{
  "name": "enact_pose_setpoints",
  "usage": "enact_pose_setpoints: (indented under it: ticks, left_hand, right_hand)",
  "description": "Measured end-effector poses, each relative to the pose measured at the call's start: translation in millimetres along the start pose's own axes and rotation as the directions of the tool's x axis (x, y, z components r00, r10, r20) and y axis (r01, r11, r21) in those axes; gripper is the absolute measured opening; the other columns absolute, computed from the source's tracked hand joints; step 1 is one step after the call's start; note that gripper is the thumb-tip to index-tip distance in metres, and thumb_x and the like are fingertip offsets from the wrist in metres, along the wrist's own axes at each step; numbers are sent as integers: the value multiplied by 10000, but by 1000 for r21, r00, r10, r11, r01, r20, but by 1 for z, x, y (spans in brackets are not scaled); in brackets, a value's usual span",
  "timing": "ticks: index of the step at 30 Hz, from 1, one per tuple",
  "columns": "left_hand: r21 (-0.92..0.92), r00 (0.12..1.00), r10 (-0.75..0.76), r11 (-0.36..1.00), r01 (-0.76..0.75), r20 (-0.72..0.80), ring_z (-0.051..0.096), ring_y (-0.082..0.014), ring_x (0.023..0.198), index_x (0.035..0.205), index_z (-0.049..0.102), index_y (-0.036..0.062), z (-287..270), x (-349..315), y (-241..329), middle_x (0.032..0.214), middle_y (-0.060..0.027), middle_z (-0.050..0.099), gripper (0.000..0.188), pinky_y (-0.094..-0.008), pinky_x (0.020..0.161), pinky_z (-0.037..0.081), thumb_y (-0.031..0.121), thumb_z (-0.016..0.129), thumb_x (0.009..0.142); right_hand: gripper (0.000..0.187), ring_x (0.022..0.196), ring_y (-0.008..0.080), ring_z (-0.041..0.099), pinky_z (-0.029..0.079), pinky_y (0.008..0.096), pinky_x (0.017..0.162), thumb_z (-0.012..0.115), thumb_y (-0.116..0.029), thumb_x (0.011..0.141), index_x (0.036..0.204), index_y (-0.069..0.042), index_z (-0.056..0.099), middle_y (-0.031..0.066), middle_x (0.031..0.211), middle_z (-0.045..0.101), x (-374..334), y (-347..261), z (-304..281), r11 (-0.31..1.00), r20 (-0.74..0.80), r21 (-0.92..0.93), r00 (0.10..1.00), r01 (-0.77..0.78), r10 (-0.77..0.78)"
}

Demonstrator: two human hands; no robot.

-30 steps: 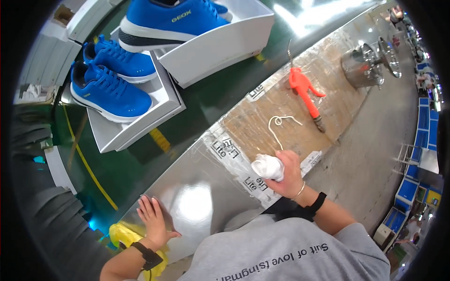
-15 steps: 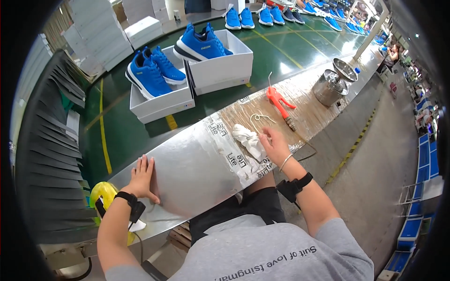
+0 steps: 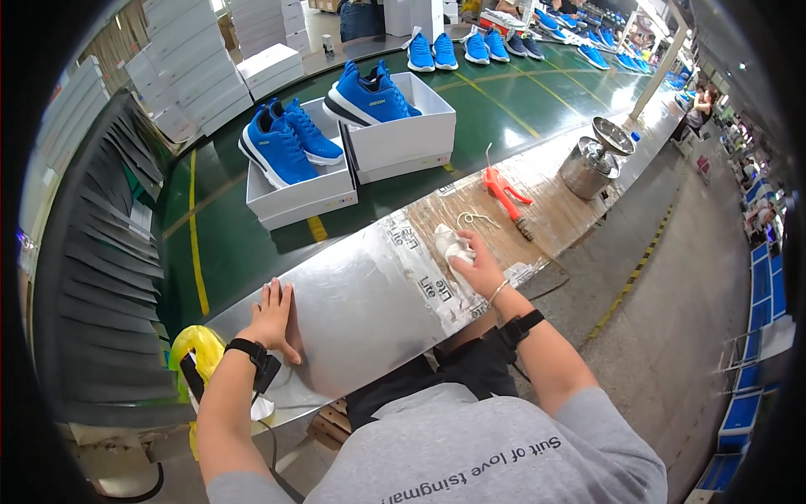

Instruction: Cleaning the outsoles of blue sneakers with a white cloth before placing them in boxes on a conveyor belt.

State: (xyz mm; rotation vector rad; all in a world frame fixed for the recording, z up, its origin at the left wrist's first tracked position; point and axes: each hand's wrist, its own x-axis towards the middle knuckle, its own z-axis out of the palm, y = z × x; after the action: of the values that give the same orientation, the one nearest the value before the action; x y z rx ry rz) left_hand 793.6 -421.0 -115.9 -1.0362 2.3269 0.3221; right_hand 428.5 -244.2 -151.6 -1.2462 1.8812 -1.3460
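Observation:
My left hand [image 3: 273,319] lies flat on the bare metal part of the bench [image 3: 361,294], fingers spread, holding nothing. In my right hand [image 3: 478,267] is a bunched white cloth [image 3: 452,244], gripped above the taped, brownish part of the bench. Just beyond the cloth lies a loose pale string [image 3: 480,220]. A red air blow gun [image 3: 506,195] with a hose rests farther right. Past it stands a round metal pot [image 3: 586,170] with a tilted round lid.
Two open white shoeboxes [image 3: 403,149] with blue sneakers [image 3: 281,151] stand on the green conveyor belt [image 3: 243,260]. Dark strip curtains [image 3: 101,277] hang at the left. A yellow object [image 3: 201,349] is beside my left wrist. More shoes [image 3: 432,54] line the far belt.
My right hand has closed on the white cloth and bunched it up. My left hand stays flat on the metal. The whole view has shifted slightly.

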Motion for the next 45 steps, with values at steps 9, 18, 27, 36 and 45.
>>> enact_pose_setpoints:
  ticks: [9,18,27,36,45]
  left_hand:
    - [-646,855,294,562,-516,-427,515,-285,1098,1204,500,0,-20,4,105,1213,-192,512,602,-361,908,433,310,722,738]
    - [-749,876,283,-651,-124,-391,555,-135,997,1264,428,63,-36,2,230,1145,-52,555,478,-294,859,460,182,644,855]
    - [-817,856,304,-539,-207,-418,583,-152,969,1205,468,18,-32,-1,232,1105,-72,581,417,-296,831,483,45,636,824]
    - [-851,878,184,-394,-347,-443,580,-133,944,1168,488,-6,-37,1,241,1075,-71,592,436,-276,819,470,16,674,774]
    - [-887,882,97,-88,-454,-461,570,-124,936,1166,506,-24,-36,7,246,1074,-76,591,456,-264,816,468,2,685,747]
  right_hand:
    - [528,1034,171,550,470,294,858,576,-77,849,1320,-54,338,86,1202,509,-43,-53,-10,515,266,793,945,-326,188]
    - [367,996,130,519,431,276,845,501,-149,930,1273,-44,424,70,1136,543,-63,-84,4,747,122,656,992,-105,33]
    - [160,772,259,558,459,327,703,628,-21,740,896,-49,650,81,827,616,-64,-115,-29,800,-19,-316,840,510,-543]
    - [135,776,263,566,465,339,695,626,-70,740,874,-55,629,78,820,613,-48,-104,-42,735,178,-467,866,492,-467]
    - [82,718,251,551,463,326,646,625,-41,689,726,-63,554,76,700,559,-42,-98,-39,473,382,-655,798,589,-465]
